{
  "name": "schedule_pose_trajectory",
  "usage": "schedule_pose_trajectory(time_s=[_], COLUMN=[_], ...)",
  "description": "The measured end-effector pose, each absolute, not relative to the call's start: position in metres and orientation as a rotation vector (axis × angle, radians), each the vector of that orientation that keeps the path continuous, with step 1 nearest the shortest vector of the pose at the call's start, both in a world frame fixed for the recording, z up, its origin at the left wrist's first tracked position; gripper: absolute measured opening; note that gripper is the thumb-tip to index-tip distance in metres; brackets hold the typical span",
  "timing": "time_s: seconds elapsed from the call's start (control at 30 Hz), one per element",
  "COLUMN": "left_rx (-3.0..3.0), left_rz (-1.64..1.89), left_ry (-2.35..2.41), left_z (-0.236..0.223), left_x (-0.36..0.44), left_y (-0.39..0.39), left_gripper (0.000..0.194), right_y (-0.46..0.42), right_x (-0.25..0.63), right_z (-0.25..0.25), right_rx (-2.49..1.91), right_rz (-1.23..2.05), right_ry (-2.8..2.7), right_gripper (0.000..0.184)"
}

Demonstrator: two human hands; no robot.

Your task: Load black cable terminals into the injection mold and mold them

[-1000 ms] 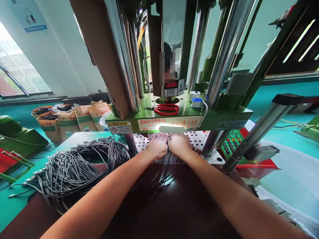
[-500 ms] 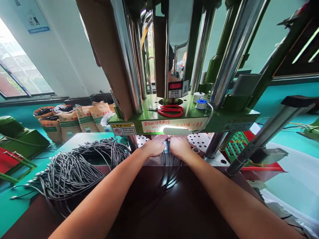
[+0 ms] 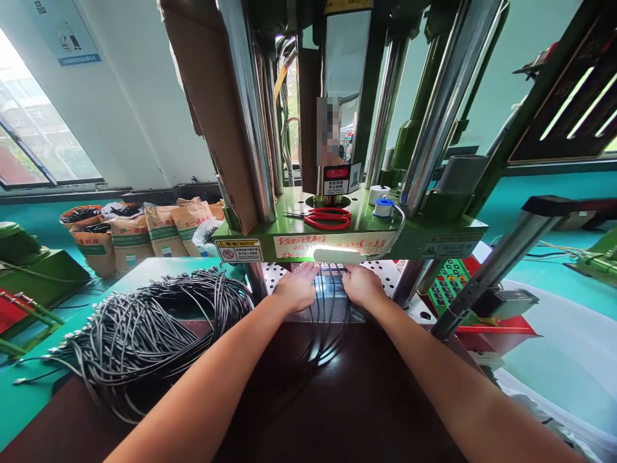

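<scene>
Several black cables hang from a metal mould block under the green press plate and curve down over the dark table. At the block's left end is my left hand, fingers stretched forward beside the leftmost cables. My right hand is at the right end, its fingers curled inward by the outermost cable; whatever they pinch is hidden. The cables' far ends are out of sight beneath a lit white lamp on the plate's front edge.
A large bundle of black cables lies at the left. Red-handled scissors and a blue-and-white spool sit on the press plate. Steel columns rise from it. A green button panel stands at the right.
My hands have moved apart, the right one shifting rightward, so more of the mould block and cables shows between them. The left fingers are straighter. The view has turned slightly.
</scene>
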State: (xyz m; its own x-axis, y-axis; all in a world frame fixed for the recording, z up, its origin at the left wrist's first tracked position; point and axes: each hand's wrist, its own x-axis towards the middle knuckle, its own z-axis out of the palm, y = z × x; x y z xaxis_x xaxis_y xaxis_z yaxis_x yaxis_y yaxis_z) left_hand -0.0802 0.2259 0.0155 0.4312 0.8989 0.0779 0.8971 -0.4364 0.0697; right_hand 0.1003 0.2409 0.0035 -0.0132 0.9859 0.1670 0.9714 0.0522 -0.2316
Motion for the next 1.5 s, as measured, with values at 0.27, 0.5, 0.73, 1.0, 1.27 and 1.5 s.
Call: schedule_pose_trajectory(time_s=[0.27, 0.5, 0.73, 1.0, 1.27, 1.5], left_rx=[2.606, 2.577, 2.565, 2.552, 2.547, 2.489], left_rz=[0.173, 0.183, 0.214, 0.269, 0.27, 0.311], left_ry=[1.65, 1.672, 1.709, 1.752, 1.756, 1.818], left_z=[0.011, 0.013, 0.014, 0.007, 0.013, 0.005], left_x=[-0.081, -0.079, -0.074, -0.07, -0.068, -0.058], left_y=[0.23, 0.233, 0.231, 0.225, 0.222, 0.222], left_gripper=[0.059, 0.055, 0.053, 0.055, 0.055, 0.053], right_y=[0.246, 0.236, 0.224, 0.237, 0.235, 0.238], right_x=[0.108, 0.109, 0.088, 0.078, 0.099, 0.101], right_z=[0.002, 0.012, 0.014, 0.008, 0.017, 0.002], right_rx=[-1.889, -1.85, -1.794, -1.78, -1.867, -1.872], right_rz=[-0.004, -0.086, -0.154, -0.074, -0.037, 0.009], right_ry=[-2.206, -2.241, -2.277, -2.354, -2.225, -2.243], right_gripper=[0.04, 0.035, 0.031, 0.029, 0.038, 0.039])
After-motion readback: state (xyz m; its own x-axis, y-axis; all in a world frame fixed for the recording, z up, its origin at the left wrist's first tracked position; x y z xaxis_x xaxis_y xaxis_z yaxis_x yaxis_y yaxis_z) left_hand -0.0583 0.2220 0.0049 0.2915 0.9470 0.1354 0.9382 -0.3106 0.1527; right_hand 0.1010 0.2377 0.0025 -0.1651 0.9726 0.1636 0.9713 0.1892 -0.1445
